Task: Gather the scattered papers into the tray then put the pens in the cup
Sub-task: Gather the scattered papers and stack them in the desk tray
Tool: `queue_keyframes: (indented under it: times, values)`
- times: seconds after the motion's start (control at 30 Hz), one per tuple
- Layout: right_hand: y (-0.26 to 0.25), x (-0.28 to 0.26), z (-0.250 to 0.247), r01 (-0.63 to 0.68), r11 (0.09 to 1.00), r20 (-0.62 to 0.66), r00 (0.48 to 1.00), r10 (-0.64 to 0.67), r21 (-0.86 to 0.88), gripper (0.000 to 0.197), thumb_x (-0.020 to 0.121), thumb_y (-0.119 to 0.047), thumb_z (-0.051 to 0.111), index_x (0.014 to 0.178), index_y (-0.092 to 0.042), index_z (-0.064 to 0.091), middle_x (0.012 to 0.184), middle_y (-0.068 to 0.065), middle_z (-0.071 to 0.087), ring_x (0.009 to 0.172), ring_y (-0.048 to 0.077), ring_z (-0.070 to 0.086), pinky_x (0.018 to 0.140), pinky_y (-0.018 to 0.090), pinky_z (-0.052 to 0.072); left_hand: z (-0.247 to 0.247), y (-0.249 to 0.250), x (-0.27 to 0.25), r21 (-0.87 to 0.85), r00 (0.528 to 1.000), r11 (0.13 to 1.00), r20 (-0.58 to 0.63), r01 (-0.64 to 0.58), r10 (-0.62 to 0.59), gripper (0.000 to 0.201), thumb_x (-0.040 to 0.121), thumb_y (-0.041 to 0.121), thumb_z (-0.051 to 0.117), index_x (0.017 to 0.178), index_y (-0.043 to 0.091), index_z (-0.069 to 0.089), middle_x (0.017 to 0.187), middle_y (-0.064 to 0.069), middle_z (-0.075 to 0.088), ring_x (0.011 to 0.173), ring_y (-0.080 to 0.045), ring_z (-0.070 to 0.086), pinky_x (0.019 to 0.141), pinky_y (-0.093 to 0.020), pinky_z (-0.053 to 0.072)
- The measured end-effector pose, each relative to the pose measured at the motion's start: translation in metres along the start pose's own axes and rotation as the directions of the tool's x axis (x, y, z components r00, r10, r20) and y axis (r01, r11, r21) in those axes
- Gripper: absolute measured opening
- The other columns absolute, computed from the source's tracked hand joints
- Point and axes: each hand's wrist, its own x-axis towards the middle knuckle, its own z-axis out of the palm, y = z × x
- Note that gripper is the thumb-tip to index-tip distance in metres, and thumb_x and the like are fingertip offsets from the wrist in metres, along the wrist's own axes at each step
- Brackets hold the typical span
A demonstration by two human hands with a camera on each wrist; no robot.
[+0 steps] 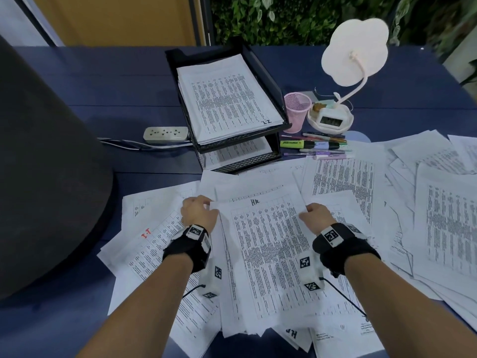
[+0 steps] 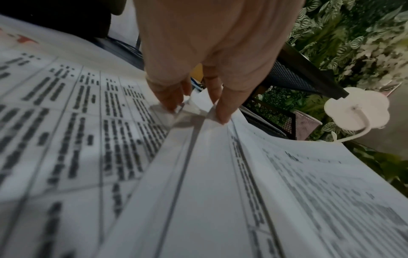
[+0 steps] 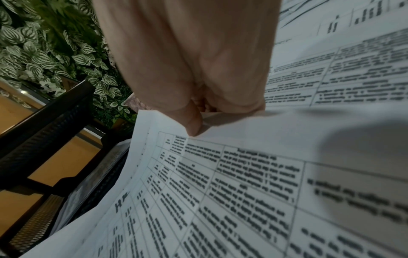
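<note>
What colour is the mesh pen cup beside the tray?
Pink. The mesh cup shows best in the head view, standing right of the black tray.

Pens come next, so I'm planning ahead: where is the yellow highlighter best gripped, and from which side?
Grip the yellow highlighter mid-barrel, from above. It lies flat beside the other pens, leaving only its top and ends exposed, with the tray crowding its left end.
</note>
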Motion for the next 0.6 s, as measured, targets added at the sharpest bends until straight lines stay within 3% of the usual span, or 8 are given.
queue_keyframes:
  times: [0.13,0.23,0.27,0.37,0.47,0.53,0.6]
  values:
    - [0.001,0.004,0.000,-0.026,0.998,-0.026,0.999,0.027,0.059,0.027,0.092,-0.005,0.043,0.116,0.001,0.053,0.096,0.012,0.055,0.082,0.025,0.051,0.051,0.024,0.033,-0.001,0.000,-0.006,-0.137,1.000,0.991,-0.017,0.007,-0.009,0.018,0.083,0.009,0.065,0.099,0.011,0.057,0.128,-0.012,0.036,0.095,-0.028,0.055,0.075,-0.022,0.041]
    - [0.004,0.006,0.001,-0.025,0.997,-0.025,0.999,0.027,0.070,0.014,0.092,-0.007,0.046,0.102,-0.003,0.054,0.089,0.010,0.053,0.077,0.023,0.050,0.055,0.025,0.033,-0.001,0.004,-0.009,-0.241,0.997,0.968,-0.004,0.070,-0.074,0.039,0.083,0.014,0.067,0.117,0.011,0.047,0.127,-0.011,0.037,0.086,-0.024,0.052,0.071,-0.025,0.040]
    - [0.005,0.006,0.001,-0.009,0.997,-0.025,1.000,0.011,0.076,0.004,0.091,-0.007,0.048,0.090,-0.006,0.052,0.081,0.008,0.051,0.070,0.021,0.047,0.054,0.025,0.031,-0.001,0.005,-0.009,-0.292,0.996,0.952,0.007,0.088,-0.089,0.047,0.082,0.017,0.069,0.121,0.011,0.043,0.126,-0.010,0.041,0.090,-0.024,0.053,0.073,-0.028,0.041]
    - [0.007,0.005,0.001,0.013,0.990,-0.017,1.000,-0.011,0.140,0.026,0.088,-0.008,0.057,0.065,-0.012,0.045,0.061,0.002,0.043,0.053,0.015,0.037,0.048,0.024,0.028,0.003,0.005,-0.008,-0.419,0.987,0.894,0.086,0.157,-0.133,0.053,0.081,0.024,0.072,0.123,0.009,0.043,0.112,-0.005,0.055,0.093,-0.022,0.055,0.079,-0.029,0.043]
    - [0.008,0.002,0.000,0.010,0.974,0.024,1.000,-0.016,0.225,0.029,0.085,-0.008,0.064,0.061,-0.012,0.048,0.055,0.002,0.044,0.046,0.014,0.036,0.044,0.022,0.029,0.010,0.006,-0.009,-0.404,0.986,0.909,0.164,0.103,-0.039,0.037,0.083,0.019,0.071,0.114,0.008,0.054,0.109,-0.006,0.064,0.094,-0.024,0.060,0.084,-0.031,0.049]
    - [0.009,0.002,-0.001,0.003,0.963,0.053,0.998,-0.018,0.269,0.026,0.085,-0.008,0.066,0.064,-0.011,0.052,0.056,0.003,0.047,0.043,0.014,0.039,0.044,0.020,0.032,0.011,0.011,-0.010,-0.419,0.986,0.907,0.165,0.038,0.035,0.034,0.088,0.016,0.064,0.119,0.007,0.054,0.115,-0.005,0.062,0.102,-0.024,0.059,0.089,-0.031,0.047]
    - [0.010,0.004,-0.003,0.001,0.934,0.040,0.999,-0.017,0.358,0.019,0.085,-0.011,0.068,0.072,-0.012,0.054,0.066,0.005,0.054,0.053,0.016,0.050,0.050,0.023,0.041,0.009,0.015,-0.006,-0.479,0.983,0.878,0.165,0.010,0.078,0.039,0.091,0.016,0.059,0.127,0.009,0.048,0.124,0.001,0.055,0.112,-0.020,0.054,0.099,-0.033,0.042]
